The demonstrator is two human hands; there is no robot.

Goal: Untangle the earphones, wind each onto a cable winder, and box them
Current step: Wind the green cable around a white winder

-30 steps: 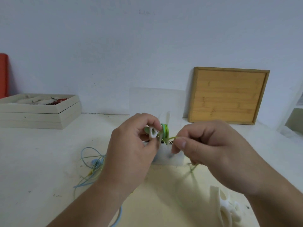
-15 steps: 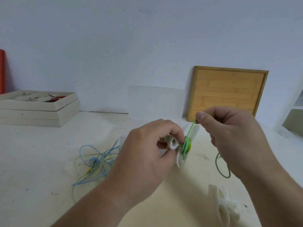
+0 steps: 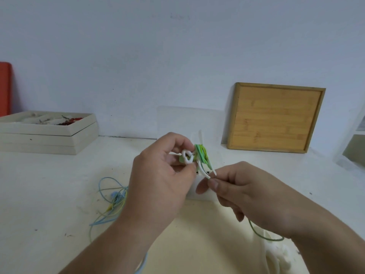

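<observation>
My left hand [image 3: 158, 180] pinches a white cable winder [image 3: 188, 157] held up over the table, with green earphone cable [image 3: 202, 155] wound round it. Just below and right of the winder, my right hand [image 3: 243, 192] pinches the loose green cable; its tail [image 3: 262, 235] hangs in a loop under that hand. A tangle of blue and yellow earphone cable [image 3: 112, 200] lies on the table to the left. Another white winder [image 3: 276, 254] lies at the bottom right. A small white box [image 3: 199, 192] sits behind my hands, mostly hidden.
A bamboo tray [image 3: 276, 117] leans against the back wall on the right. Stacked cream trays [image 3: 45, 133] with small items stand at the back left, beside a red object [image 3: 5, 88]. A white shelf edge [image 3: 355, 143] shows at the far right.
My right hand has swung down from above the winder to below it, carrying the green cable round. The left hand has lifted the winder slightly.
</observation>
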